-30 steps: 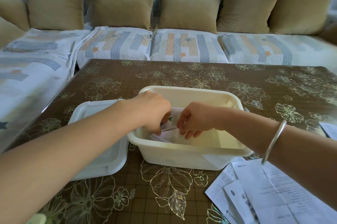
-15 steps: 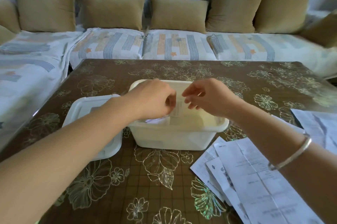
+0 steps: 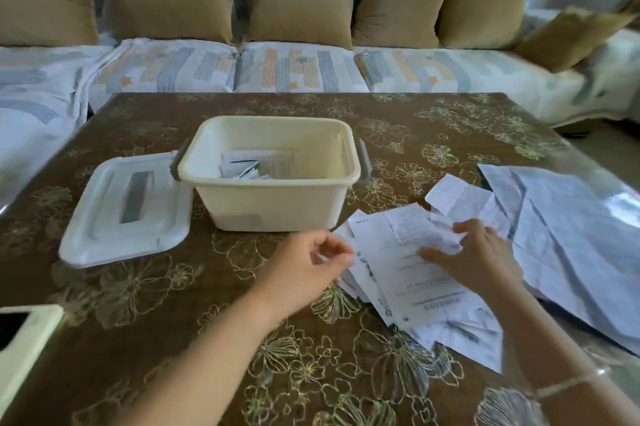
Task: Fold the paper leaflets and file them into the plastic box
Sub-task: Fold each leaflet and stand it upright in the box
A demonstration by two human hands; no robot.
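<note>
The cream plastic box stands open mid-table with several folded leaflets inside. To its right lies a loose pile of unfolded leaflets. My right hand rests on that pile, and its thumb and fingers pinch the crumpled upper edge of the top leaflet. My left hand hovers at the pile's left edge. Its fingers are loosely curled, with nothing clearly held; this part is blurred.
The box's white lid lies flat to the left of the box. A large creased sheet covers the table's right side. A pale green device sits at the front left corner. A sofa with cushions runs behind the table.
Both hands have left the box, where they were placing a folded leaflet, and moved down and right to the loose pile. The right hand has taken hold of the top leaflet.
</note>
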